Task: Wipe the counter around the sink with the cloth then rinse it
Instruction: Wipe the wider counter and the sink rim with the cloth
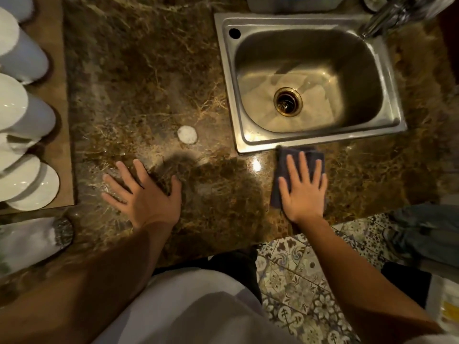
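A dark brown marbled counter point(149, 83) fills most of the view, and everything else is placed here against the steel sink point(310, 80) set into its far right part. The sink is a rounded rectangular basin with a flat rim and a brass-ringed drain point(288, 101) in its floor; a chrome tap point(387, 16) stands at its far right corner, blurred at the edge of the view.

Far to the left of the sink, a row of white cups point(22, 108) stands upside down on a tan board point(59, 120). Below the near edge of the counter, on the sink's side, patterned floor tiles point(298, 281) show.

The left hand point(146, 194) lies flat on the bare counter, well to the left of the sink and nearer the person, fingers spread and holding nothing. The right hand point(303, 189) lies just in front of the sink's near rim, palm down and fingers spread, pressing on the cloth point(283, 175) rather than gripping it (no finger curls around an edge).

The cloth, dark blue-grey and folded, lies flat on the counter under that palm. Its far edge touches or nearly touches the sink's near rim, and its left side sticks out past the thumb side of the hand.

A small white round disc point(187, 134) sits on the counter just left of the sink's near left corner, apart from both hands.
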The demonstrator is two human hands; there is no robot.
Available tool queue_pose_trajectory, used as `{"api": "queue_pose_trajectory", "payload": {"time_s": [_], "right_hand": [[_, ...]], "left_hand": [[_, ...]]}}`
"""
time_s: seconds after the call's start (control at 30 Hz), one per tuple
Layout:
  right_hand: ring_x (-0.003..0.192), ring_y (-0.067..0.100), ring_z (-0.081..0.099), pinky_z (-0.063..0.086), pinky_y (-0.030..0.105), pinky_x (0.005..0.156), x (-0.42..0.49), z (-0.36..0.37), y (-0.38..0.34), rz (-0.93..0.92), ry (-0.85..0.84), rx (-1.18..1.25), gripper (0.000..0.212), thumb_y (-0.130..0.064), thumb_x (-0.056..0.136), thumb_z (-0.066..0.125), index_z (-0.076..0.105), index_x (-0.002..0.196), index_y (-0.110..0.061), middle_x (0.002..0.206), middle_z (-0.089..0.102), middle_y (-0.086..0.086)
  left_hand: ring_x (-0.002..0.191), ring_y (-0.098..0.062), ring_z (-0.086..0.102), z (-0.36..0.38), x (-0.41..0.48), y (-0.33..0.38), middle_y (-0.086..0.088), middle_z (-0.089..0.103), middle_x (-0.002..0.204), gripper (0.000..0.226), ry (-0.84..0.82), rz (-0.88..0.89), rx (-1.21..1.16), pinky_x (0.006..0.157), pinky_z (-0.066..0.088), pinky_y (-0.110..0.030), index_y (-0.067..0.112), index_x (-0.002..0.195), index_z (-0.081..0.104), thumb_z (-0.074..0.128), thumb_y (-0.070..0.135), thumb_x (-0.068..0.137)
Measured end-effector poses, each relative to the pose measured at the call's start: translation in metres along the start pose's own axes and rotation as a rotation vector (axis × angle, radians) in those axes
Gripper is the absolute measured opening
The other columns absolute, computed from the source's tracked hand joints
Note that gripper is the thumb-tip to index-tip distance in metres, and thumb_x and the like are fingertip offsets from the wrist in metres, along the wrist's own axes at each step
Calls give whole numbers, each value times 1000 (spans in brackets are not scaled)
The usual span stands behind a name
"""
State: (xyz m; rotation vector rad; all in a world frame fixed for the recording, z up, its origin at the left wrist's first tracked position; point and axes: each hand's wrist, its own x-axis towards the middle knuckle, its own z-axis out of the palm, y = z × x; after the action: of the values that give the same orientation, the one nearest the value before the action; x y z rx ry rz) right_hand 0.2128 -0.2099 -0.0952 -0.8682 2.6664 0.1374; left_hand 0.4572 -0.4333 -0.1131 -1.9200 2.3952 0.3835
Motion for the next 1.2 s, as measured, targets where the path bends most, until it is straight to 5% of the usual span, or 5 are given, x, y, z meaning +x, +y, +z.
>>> {"api": "queue_pose_trajectory", "payload": {"time_s": [0.17,0.37,0.73,1.03,1.2], "right_hand": [[151,46,-4,6,62,119,35,-20,33,574,1,201,66,-64,99,12,-3,159,-39,169,-7,-2],[151,46,-13,-4,63,119,56,-22,-16,757,20,366,71,-63,100,12,-5,160,-30,168,-11,4],[150,39,22,8,60,120,92,-25,-141,136,145,132,70,-60,97,21,40,152,-21,157,37,17],[154,39,4,11,51,124,97,-26,-137,-387,25,74,66,-60,100,20,8,160,-33,166,4,23],[111,40,58,41,47,96,121,-58,-45,-212,-67,-28,58,-52,102,16,34,151,-26,125,63,21]], "left_hand": [[152,-49,2,0,-2,1,-19,11,167,91,14,6,-20,118,3,-70,12,158,17,39,66,87],[152,-48,3,0,-4,2,-19,11,167,92,-4,-14,7,118,5,-70,14,159,16,42,65,86],[151,-51,6,5,-4,1,-21,14,166,90,39,2,32,117,6,-71,12,158,18,48,60,87],[152,-49,3,4,1,-2,-19,13,166,91,42,7,20,118,5,-70,15,157,17,51,60,86],[152,-49,6,2,2,-2,-19,16,166,88,98,1,-3,118,6,-70,15,156,21,47,61,86]]}}
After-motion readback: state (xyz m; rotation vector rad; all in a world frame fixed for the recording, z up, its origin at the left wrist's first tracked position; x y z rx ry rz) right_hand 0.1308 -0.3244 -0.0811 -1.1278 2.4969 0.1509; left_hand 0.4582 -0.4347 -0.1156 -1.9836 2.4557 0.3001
